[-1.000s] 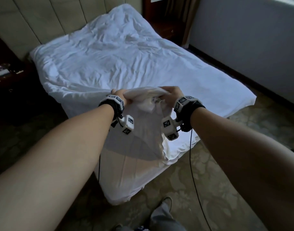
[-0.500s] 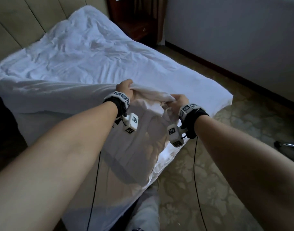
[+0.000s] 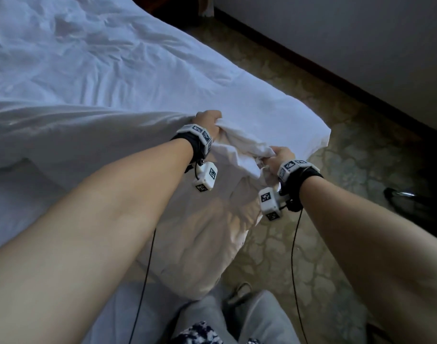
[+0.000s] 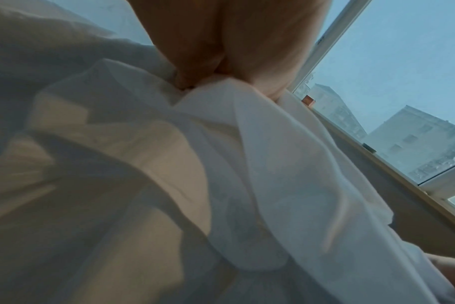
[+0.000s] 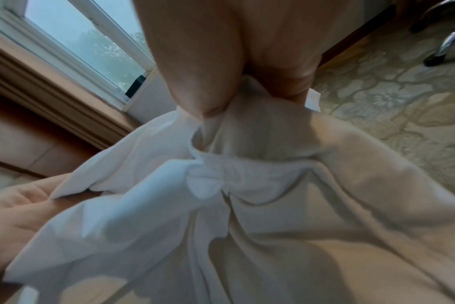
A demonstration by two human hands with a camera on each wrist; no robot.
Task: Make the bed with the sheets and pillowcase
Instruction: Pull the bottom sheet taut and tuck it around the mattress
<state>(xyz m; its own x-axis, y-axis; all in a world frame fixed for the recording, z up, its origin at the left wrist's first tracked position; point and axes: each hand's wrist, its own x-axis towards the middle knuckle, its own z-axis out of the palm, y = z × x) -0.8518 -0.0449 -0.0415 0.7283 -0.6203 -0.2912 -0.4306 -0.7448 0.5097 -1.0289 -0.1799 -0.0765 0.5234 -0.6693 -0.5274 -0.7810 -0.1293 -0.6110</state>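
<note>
Head view shows both hands raised over the near corner of the bed (image 3: 113, 70), gripping one bunched edge of a white pillowcase (image 3: 212, 232) that hangs down between the forearms toward the person's legs. Left hand (image 3: 207, 121) sits higher and farther in, over the wrinkled white sheet (image 3: 76, 132); right hand (image 3: 280, 156) sits lower, just off the bed edge above the patterned carpet (image 3: 311, 256). Finger detail is hidden in this view by the backs of the hands and the wrist bands. Left wrist view supplies it: the fingers (image 4: 195, 61) of the left hand are curled tight, with fabric of the pillowcase (image 4: 260, 164) pinched between them and spilling downward; a window (image 4: 403, 61) with buildings beyond shows behind. Right wrist view shows the fingers (image 5: 195, 82) of the right hand closed on a gathered hem of the pillowcase (image 5: 247, 185), with the carpet (image 5: 390, 92) to one side and a window (image 5: 91, 41) to the other. A chair leg (image 5: 442, 47), chrome with a dark foot, stands on the carpet; the head view shows it only dimly at the right edge.
</note>
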